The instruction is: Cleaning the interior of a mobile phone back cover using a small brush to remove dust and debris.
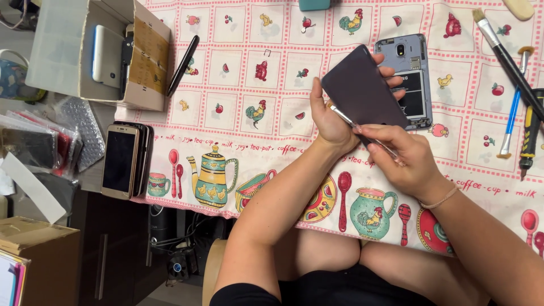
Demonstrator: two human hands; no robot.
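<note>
**Dark phone held over the tablecloth, thin tool at its lower edge**

Just above the centre of my view, toward one o'clock, I see a dark phone (362, 90) lifted off the table and tilted, its plain dark side facing me. My left hand (331, 122) wraps it from the left, fingers curled around the far edge and clamped on it. My right hand (405, 161), at the phone's five o'clock, pinches a thin metal tool (357, 127) whose tip meets the phone's lower left edge; the fingers are closed tight on the shaft.

Behind the phone, at its two o'clock, an opened phone body (409, 73) lies flat on the patterned tablecloth (249, 85), its insides exposed. Further out at three o'clock lie a paintbrush (504, 54), a blue-handled tool (513, 116) and a black and yellow screwdriver (530, 133).

Toward nine o'clock a stack of phones (123, 160) sits at the cloth's left edge. At ten o'clock stands a cardboard box (85, 48) with devices inside, and a black pen (182, 65) lies just beside it.
</note>
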